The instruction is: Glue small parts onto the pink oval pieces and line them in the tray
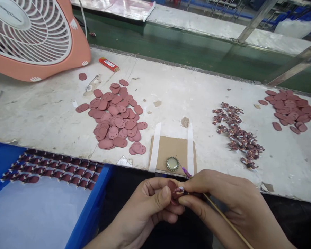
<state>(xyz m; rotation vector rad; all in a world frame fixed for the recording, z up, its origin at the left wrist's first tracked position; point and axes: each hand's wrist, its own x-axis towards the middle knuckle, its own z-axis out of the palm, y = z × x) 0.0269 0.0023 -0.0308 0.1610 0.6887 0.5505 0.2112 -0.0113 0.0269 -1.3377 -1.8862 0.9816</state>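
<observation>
My left hand point(150, 204) pinches a reddish-brown oval base point(171, 186) between thumb and fingers, just beyond the table's near edge. Against that base, the thumb and forefinger of my right hand point(228, 197) grip a small dark-brown figurine point(179, 190) with a whitish part. A thin wooden stick point(227, 218) also passes through my right hand; a purple piece point(186, 172) pokes out ahead of the fingers, and whether the two are joined is hidden. Close in front, a metal bottle cap point(172, 164) lies upturned on taped cardboard point(168, 147).
Loose oval bases point(116, 117) are heaped left of the cardboard, with another heap point(290, 107) far right. Small figurines point(238, 135) lie in a cluster between. A blue bin point(93, 204) at lower left holds rows of figurines on bases. An orange fan point(80, 45) and red box point(108, 64) stand behind.
</observation>
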